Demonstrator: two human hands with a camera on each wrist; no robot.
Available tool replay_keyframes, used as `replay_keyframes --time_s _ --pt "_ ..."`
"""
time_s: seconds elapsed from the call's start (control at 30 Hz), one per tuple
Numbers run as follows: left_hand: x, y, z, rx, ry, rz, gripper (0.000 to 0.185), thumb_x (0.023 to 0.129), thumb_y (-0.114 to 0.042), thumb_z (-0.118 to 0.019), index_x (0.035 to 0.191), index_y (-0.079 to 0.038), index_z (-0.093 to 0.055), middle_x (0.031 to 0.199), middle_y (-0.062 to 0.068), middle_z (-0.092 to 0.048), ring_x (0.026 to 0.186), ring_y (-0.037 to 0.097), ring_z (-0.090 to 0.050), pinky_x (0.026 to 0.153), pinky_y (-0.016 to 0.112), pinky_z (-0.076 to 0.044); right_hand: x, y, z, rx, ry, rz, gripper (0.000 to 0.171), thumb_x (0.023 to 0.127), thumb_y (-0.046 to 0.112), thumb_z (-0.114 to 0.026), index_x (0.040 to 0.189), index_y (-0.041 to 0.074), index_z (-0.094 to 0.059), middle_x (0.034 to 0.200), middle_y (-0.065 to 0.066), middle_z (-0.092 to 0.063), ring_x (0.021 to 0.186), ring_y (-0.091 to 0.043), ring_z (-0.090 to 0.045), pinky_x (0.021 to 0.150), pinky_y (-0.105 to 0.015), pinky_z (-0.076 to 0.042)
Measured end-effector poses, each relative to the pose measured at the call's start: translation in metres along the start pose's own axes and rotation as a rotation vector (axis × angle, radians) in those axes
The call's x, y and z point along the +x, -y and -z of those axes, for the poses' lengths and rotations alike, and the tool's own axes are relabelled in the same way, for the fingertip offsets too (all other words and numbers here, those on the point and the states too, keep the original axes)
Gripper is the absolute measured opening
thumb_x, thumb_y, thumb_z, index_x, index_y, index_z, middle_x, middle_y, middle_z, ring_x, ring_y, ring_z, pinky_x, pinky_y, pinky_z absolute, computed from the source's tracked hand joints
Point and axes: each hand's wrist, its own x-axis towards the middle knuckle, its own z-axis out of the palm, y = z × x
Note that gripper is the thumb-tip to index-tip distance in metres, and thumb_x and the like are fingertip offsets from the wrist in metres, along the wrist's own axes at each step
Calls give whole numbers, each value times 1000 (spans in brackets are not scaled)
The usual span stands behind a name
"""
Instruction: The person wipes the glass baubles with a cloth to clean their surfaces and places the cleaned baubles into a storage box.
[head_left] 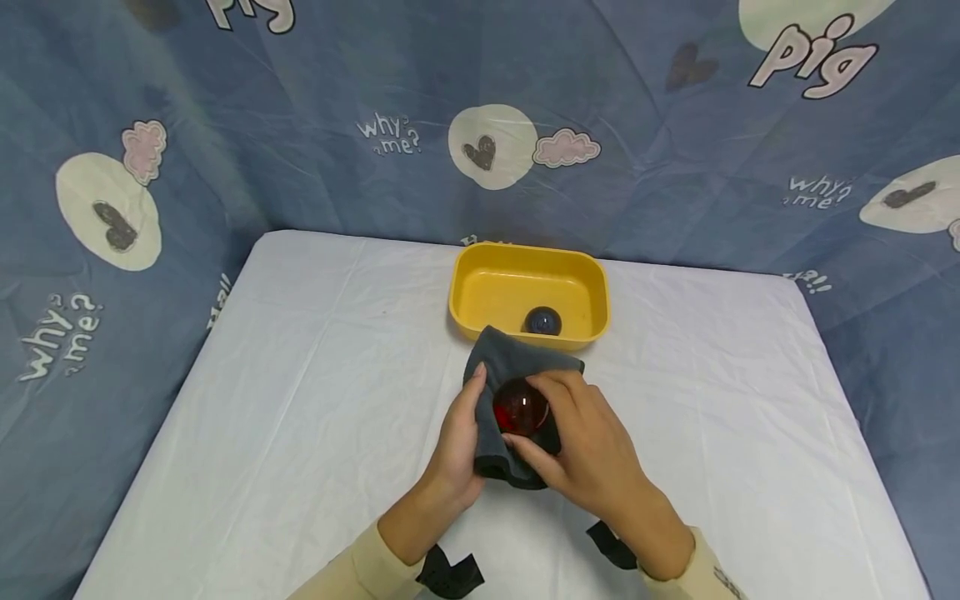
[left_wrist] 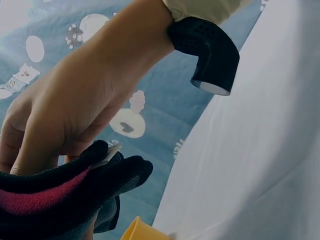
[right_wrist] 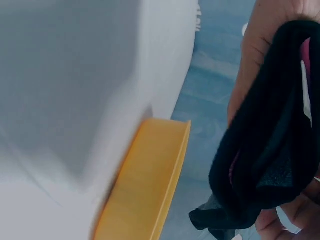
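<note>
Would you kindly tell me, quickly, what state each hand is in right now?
Left hand: closed, holding the dark grey cloth.
Right hand: closed, fingers holding the red ball over the cloth.

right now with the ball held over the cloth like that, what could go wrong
The glossy red ball might slip from the right hand, as only its thumb and fingertips seem to grip it.
If dropped, it could roll off the grey cloth in the left hand, perhaps knocking the dark ball in the yellow tray.
The cloth's far corner, close to the tray's near rim, might brush it.
</note>
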Motion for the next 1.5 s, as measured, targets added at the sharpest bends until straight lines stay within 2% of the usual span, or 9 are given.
replay_keyframes --time_s 0.23,0.4,0.6,0.7,0.77,0.93,1.0,1.2,1.5 --pt "0 0 0 8 -14 8 67 109 -62 -38 157 -14 -37 151 8 -44 137 20 -45 114 34 -39 3 1 -1 40 -16 -47 61 97 54 -71 127 0 -64 115 -11 -63 98 -24 -60 84 -41 -55" --pt "-1 1 1 23 -25 17 68 108 -63 -38 156 -14 -38 149 8 -45 132 20 -47 109 31 -42 4 0 -4 46 -30 -79 60 100 57 -65 119 1 -66 106 -7 -64 94 -22 -59 81 -39 -54" --pt "-1 2 0 10 2 29 67 108 -62 -38 159 -18 -36 150 8 -45 132 19 -46 109 31 -42 2 1 -9 11 -60 -137 58 103 58 -58 109 1 -66 96 -6 -63 88 -20 -56 74 -38 -53" --pt "0 1 0 3 1 24 66 108 -62 -39 158 -19 -37 148 7 -46 131 19 -46 108 31 -43 1 3 -11 -12 -65 -166 62 104 61 -54 111 0 -65 97 -8 -62 87 -21 -54 71 -37 -51" --pt "1 0 0 -2 -5 17 67 108 -62 -39 158 -18 -37 149 7 -46 132 19 -46 109 31 -43 0 3 -11 -20 -59 -170 66 103 63 -53 118 -1 -64 100 -9 -62 89 -22 -53 73 -37 -50" --pt "2 -2 -1 -16 -21 5 66 109 -60 -38 157 -14 -38 151 6 -46 134 18 -47 110 31 -43 -1 4 -9 -1 -41 -135 73 101 61 -57 142 0 -54 116 -13 -62 97 -25 -56 83 -42 -51" --pt "2 -2 0 -23 -19 3 65 110 -59 -37 157 -13 -39 150 5 -47 134 17 -48 109 30 -43 -1 5 -7 0 -38 -101 72 102 58 -58 146 1 -52 123 -15 -61 102 -28 -59 87 -45 -53" --pt "2 -3 -1 -29 0 -9 65 110 -60 -36 155 -13 -40 146 3 -49 133 15 -50 111 30 -42 -3 5 -5 -33 -32 4 61 104 48 -59 144 2 -54 129 -20 -57 107 -33 -59 88 -49 -53" --pt "2 -1 2 -9 3 1 67 109 -61 -36 155 -12 -39 147 7 -48 132 17 -50 110 31 -43 -2 2 -5 -20 -48 3 61 100 46 -70 136 -1 -59 123 -19 -60 102 -32 -62 88 -46 -55"
